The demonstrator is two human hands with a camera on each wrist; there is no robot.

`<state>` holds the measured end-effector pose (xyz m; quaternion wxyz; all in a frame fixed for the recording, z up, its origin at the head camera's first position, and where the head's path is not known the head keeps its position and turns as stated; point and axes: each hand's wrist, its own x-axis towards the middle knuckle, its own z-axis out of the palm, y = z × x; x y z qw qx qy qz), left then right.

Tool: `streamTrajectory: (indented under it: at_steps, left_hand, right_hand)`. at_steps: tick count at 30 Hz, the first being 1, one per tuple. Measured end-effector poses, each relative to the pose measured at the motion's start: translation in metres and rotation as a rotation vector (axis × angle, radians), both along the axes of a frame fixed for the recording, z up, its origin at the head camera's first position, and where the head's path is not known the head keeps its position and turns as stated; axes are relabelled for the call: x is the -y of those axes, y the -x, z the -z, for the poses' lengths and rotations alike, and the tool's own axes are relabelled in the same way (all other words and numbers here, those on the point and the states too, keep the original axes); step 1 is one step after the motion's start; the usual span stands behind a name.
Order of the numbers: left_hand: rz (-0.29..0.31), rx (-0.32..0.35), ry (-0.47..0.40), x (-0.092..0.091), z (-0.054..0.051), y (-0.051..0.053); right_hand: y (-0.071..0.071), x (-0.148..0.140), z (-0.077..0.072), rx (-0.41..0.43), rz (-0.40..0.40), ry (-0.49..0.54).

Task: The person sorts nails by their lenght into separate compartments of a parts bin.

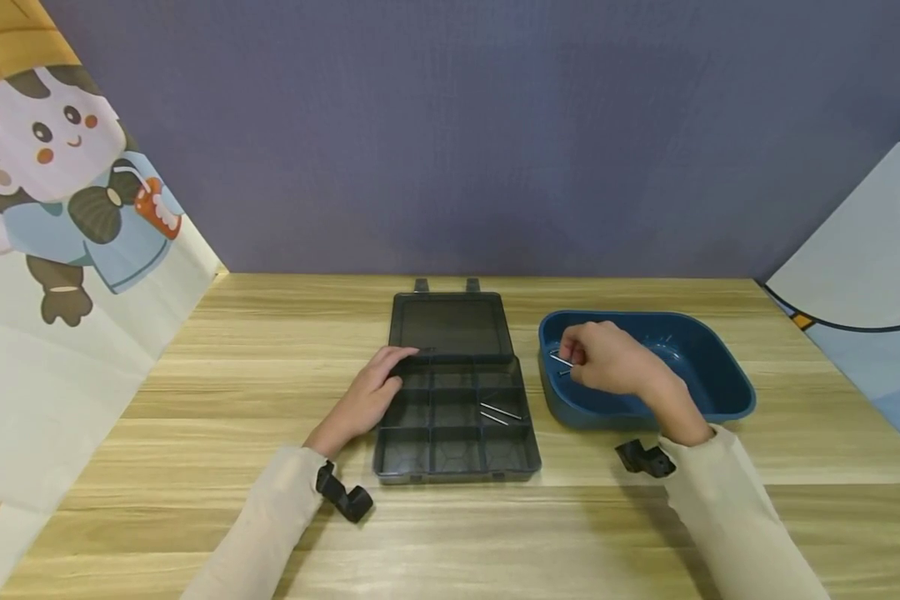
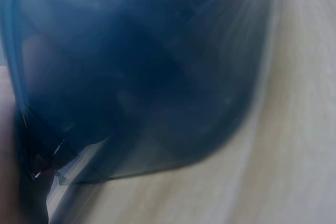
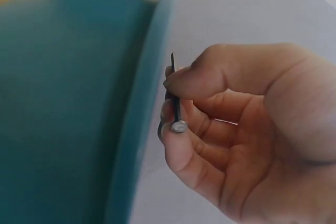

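Note:
Over the left part of a blue plastic tub (image 1: 731, 392), my right hand (image 1: 611, 358) pinches a metal nail (image 3: 176, 103) between thumb and fingers. The nail's flat head and narrow tip show in the right wrist view. Below the hand, part of another nail (image 1: 565, 373) is visible in the tub. My left hand (image 1: 363, 396) rests at the upper left edge of a dark see-through compartment box (image 1: 457, 477), index finger near the hinge. Two nails (image 1: 501, 411) lie in the box's middle right compartment. The left wrist view is blurred and mostly filled by a dark bluish surface.
The box's lid (image 1: 450, 323) lies folded back, its latches toward the wall. A wood-grain table (image 1: 457, 542) carries both containers, with the tub to the right of the box. A purple-grey wall (image 1: 450, 133) stands behind. Printed panels (image 1: 82, 250) flank the table.

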<state>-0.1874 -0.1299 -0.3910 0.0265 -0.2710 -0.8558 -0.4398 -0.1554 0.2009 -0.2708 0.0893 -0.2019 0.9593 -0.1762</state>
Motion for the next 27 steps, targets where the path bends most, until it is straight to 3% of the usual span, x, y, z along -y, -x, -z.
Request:
streamTrajectory:
  at_steps: [17, 27]
  left_hand:
    - [0.003, -0.004, 0.002, 0.002, 0.000, 0.001]
    - [0.005, -0.007, -0.003, 0.000, -0.001, 0.000]
  right_hand:
    - [0.002, 0.030, -0.001, -0.018, -0.049, 0.013]
    - [0.001, 0.051, 0.006, 0.007, -0.078, 0.032]
